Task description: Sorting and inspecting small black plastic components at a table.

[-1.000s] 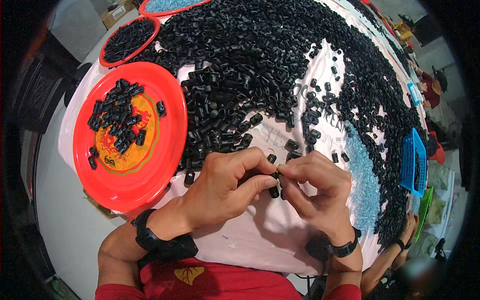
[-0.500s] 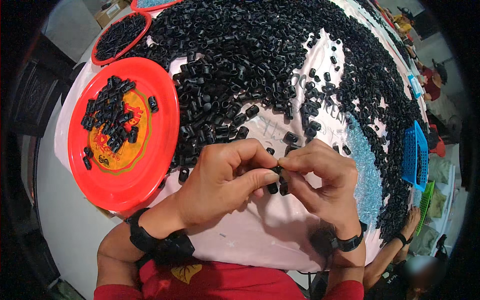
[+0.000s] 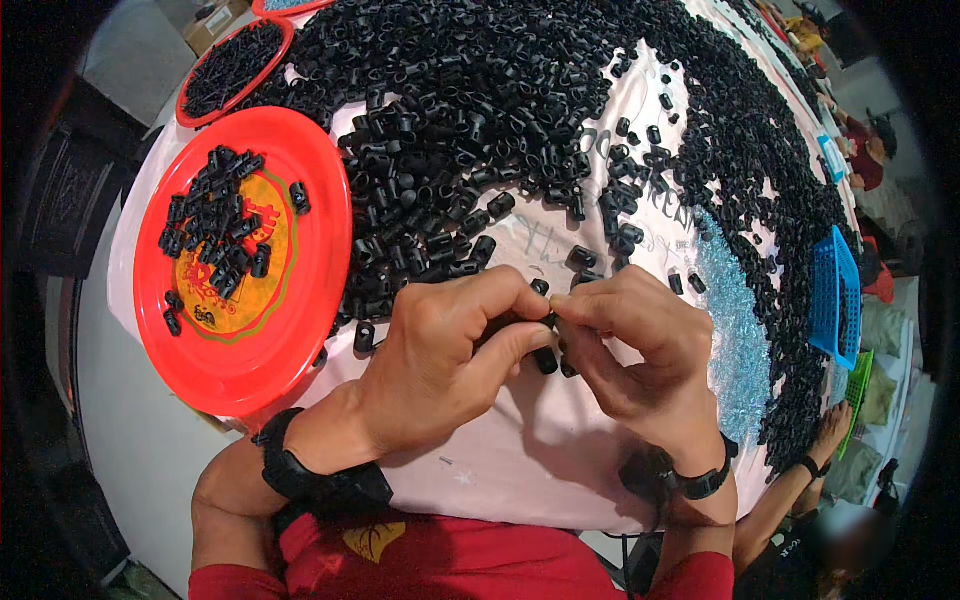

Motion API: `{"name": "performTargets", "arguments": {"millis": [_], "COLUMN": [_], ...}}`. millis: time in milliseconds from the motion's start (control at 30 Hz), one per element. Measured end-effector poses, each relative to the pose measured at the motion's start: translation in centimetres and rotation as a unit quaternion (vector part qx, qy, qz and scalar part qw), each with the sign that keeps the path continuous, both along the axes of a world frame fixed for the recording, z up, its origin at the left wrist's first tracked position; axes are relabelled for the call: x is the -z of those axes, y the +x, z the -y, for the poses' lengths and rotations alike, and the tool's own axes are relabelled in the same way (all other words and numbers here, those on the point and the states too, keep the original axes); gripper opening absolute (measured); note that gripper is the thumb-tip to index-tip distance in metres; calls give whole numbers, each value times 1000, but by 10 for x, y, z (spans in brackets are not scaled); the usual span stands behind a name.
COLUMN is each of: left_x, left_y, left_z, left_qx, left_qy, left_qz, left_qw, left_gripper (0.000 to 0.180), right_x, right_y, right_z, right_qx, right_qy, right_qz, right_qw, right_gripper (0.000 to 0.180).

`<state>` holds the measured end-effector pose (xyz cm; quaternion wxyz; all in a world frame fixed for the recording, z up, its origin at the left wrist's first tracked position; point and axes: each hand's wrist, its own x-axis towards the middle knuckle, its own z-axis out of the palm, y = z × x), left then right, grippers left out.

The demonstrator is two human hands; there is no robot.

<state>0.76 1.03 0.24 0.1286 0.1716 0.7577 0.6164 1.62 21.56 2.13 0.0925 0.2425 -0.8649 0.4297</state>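
My left hand and my right hand meet above the pale cloth, thumbs and forefingers pinched together at the tips. Between them is a small black plastic part, mostly covered by the fingers. A few loose black cylindrical pieces lie on the cloth just under and beyond my fingertips. Left of my left hand, a red plate with a yellow centre carries a cluster of black pieces.
A large heap of black hollow pieces spreads across the table. Shiny pale-blue small bits lie on the right. Farther left is a red dish of thin black parts. A blue basket, a green basket and a co-worker's hand are at right.
Both hands keep the same place, with the fingertips drawn closer over the black part, which now shows less. The whole view has shifted slightly.
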Motion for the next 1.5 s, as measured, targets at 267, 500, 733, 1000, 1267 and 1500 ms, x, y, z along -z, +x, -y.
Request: {"name": "performTargets", "arguments": {"millis": [267,500,733,1000,1267,1500], "left_x": [-1,0,-6,-3,1,-2], "left_y": [-1,-7,-11,-12,-11,-12], "left_z": [-7,-5,1,2,4,7], "left_qx": [-12,35,51,89,117,174], "left_qy": [202,201,227,213,236,191], "left_qz": [266,247,285,326,327,284], "left_qw": [943,947,930,917,907,923], "left_gripper": [16,16,14,26,27,31], "right_x": [-9,1,-2,5,4,6], "right_y": [3,4,4,1,-5,-6], "right_z": [4,4,8,4,-5,-9], "right_qx": [-17,2,-4,-12,-24,-56], "right_qy": [74,102,77,43,51,47], "right_qz": [-76,-141,-137,-87,-104,-84], "right_qw": [994,985,988,995,993,994], "right_gripper": [42,51,52,53,48,45]}}
